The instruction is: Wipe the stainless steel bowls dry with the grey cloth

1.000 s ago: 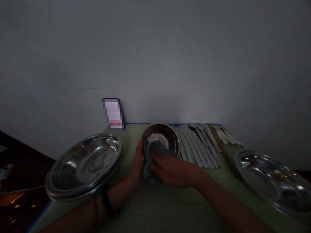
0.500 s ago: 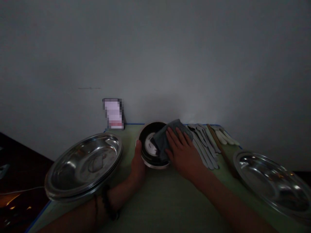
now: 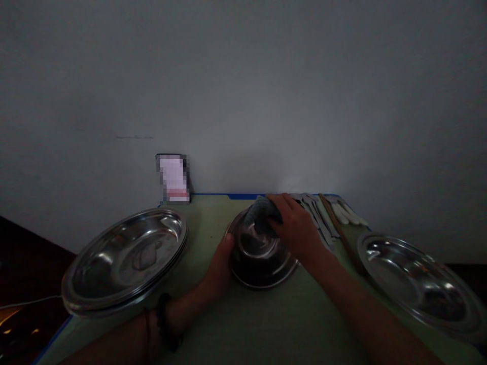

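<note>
A shiny metal bowl [image 3: 262,268] stands in the middle of the table and looks turned bottom up, its wide rim low at the front. My left hand [image 3: 221,258] grips the bowl's left side, thumb up along the wall. In my right hand [image 3: 297,225] a bunched grey cloth [image 3: 262,210] is pressed on the top of the bowl, toward its far side. The fingertips under the cloth are hidden. Just right of that hand lie several pieces of metal cutlery [image 3: 321,218], partly covered by it.
Stacked oval metal dishes [image 3: 125,258] stand at the left, and another metal dish [image 3: 422,286] at the right. A phone [image 3: 173,177] leans on the wall behind. Wooden chopsticks [image 3: 338,225] and white-handled utensils [image 3: 346,210] lie at the back right of the green table [image 3: 243,329].
The bowl has been turned from inside up to bottom up and sits slightly nearer. My right hand has gone from flat fingers on the cloth to bunching it on the bowl.
</note>
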A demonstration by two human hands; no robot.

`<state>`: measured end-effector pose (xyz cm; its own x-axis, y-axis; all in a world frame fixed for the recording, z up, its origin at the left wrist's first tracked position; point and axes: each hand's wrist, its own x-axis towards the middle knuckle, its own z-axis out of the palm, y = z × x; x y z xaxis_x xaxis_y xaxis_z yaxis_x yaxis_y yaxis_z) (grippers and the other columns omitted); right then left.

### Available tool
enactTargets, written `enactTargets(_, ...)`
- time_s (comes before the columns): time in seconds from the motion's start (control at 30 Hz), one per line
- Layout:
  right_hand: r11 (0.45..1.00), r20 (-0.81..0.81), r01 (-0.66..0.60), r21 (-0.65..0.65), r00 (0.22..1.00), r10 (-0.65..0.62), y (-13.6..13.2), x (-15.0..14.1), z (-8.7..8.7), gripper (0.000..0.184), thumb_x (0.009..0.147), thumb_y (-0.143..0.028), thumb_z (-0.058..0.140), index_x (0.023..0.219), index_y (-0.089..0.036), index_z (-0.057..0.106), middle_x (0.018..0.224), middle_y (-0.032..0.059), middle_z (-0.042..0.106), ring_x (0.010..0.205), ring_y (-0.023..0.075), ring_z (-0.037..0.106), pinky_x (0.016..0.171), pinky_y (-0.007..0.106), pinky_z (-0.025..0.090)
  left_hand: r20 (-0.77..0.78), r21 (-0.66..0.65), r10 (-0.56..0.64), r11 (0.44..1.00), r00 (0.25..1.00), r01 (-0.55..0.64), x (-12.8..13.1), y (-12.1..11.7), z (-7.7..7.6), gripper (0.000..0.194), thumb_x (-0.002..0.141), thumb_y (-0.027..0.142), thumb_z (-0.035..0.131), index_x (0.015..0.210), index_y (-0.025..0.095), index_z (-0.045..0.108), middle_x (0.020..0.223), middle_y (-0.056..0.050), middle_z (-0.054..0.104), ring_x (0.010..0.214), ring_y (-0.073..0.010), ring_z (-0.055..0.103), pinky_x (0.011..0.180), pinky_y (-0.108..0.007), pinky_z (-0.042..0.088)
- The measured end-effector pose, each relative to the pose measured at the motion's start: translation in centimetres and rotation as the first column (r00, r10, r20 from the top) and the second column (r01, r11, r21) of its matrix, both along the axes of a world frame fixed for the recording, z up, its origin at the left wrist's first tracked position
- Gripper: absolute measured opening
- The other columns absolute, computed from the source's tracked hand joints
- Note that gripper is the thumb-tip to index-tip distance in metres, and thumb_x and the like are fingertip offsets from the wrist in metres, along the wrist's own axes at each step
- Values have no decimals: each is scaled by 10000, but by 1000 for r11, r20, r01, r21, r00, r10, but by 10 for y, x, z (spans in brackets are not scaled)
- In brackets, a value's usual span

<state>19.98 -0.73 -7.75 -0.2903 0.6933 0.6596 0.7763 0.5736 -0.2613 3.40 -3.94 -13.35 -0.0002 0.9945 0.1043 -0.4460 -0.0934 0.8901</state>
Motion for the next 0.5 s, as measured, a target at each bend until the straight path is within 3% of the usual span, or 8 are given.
enactTargets(0.13,995,86,15,95,996,-23,1,2,-3,184,823,-219,614,981,-124,613,919,125,672,869,274,628,762,408,525,-128,119,-68,989,989,84,-5,-6,-4,494,852,530,524,1233,226,601,1349,-52,569,1309,-272,435,1138,-412,265)
enactTargets(0.23,994,112,82,75,990,-90,6,7,-5,213,814,-321,635,914,-134,631,870,126,686,865,284,626,773,412,500,-212,173,-30,983,977,68,-6,-9,-4,496,898,524,445,1293,241,542,1353,-47,557,1297,-248,444,1128,-403,282)
enactTargets(0.37,958,96,241,-158,969,-228,9,10,-5,372,885,-475,488,820,-152,661,796,135,698,775,267,645,693,368,471,-148,138,202,973,968,-182,-4,-8,1,556,818,595,528,1249,247,569,1359,-36,547,1335,-237,399,1145,-363,252)
enactTargets(0.43,908,69,257,-331,966,-248,8,7,-6,475,914,-513,396,754,-160,671,732,129,699,690,241,650,609,324,440,-90,84,300,952,950,-293,-4,-7,3,565,783,599,569,1225,245,578,1334,-37,564,1356,-234,371,1142,-344,250)
enactTargets(0.5,856,32,216,-470,973,-229,5,2,-9,518,916,-529,372,709,-163,674,679,117,697,626,216,647,552,294,406,-60,37,328,944,943,-327,-5,-6,5,570,778,584,581,1228,235,563,1302,-50,587,1366,-235,357,1134,-347,261)
